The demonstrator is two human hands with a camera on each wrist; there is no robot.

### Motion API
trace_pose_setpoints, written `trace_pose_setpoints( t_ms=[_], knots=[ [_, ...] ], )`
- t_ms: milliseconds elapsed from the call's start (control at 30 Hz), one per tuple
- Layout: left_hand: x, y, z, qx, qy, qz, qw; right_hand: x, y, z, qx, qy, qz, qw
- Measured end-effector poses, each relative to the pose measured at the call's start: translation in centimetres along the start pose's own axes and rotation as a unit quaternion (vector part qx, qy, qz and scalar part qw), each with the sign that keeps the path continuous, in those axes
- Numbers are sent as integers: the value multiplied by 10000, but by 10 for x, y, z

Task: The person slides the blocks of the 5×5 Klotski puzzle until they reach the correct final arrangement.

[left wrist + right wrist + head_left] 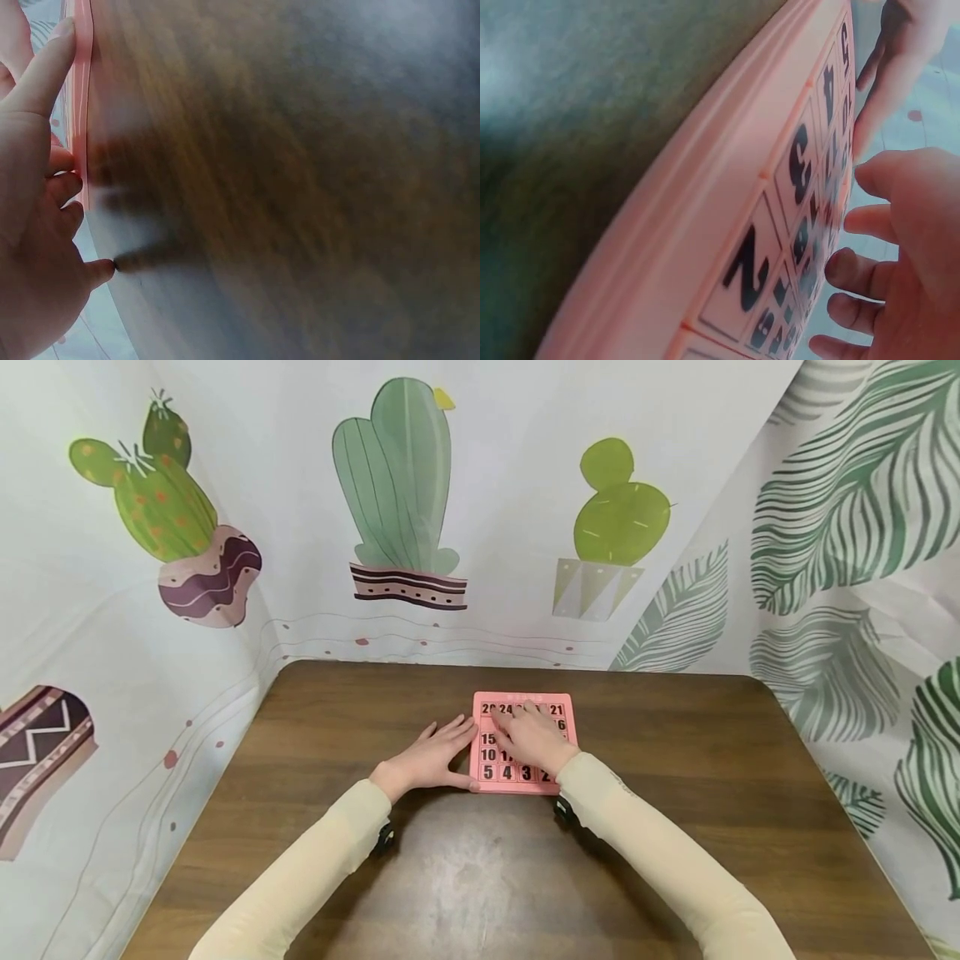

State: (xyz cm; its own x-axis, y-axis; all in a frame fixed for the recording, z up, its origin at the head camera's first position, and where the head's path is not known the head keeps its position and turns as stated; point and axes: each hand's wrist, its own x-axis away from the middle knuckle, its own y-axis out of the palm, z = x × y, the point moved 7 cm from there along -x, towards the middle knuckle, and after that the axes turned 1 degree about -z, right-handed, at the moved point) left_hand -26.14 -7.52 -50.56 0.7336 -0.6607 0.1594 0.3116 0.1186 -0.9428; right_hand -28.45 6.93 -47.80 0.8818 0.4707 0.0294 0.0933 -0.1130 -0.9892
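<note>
A pink sliding number puzzle (527, 783) lies flat on the table, its square tiles printed with black numbers. At its left edge my left hand (427, 758) rests with fingers spread, thumb by the lower left corner and fingertips along the upper side. In the left wrist view, the left thumb (46, 75) lies against the pink frame (81, 97). My right hand (534, 739) reaches over the tiles from the right, fingertips on the upper rows, hiding several middle numbers. A bare pink slot (487, 724) shows at the left of the second row. The right wrist view shows number tiles (746, 266) close up.
The brown wooden table (675, 760) extends around the puzzle, with its far edge against a white cloth (510, 527) printed with cacti and leaves. Dark wrist devices (563, 810) sit under both cream sleeves (660, 852).
</note>
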Motion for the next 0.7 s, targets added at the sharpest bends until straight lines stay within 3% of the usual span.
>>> trace_pose_setpoints(
  t_ms=[700],
  knots=[
    [-1, 0, 0, -56, 28, 53, 10000, 13, 6, -7, 276, -148, -14, 9995]
  ],
)
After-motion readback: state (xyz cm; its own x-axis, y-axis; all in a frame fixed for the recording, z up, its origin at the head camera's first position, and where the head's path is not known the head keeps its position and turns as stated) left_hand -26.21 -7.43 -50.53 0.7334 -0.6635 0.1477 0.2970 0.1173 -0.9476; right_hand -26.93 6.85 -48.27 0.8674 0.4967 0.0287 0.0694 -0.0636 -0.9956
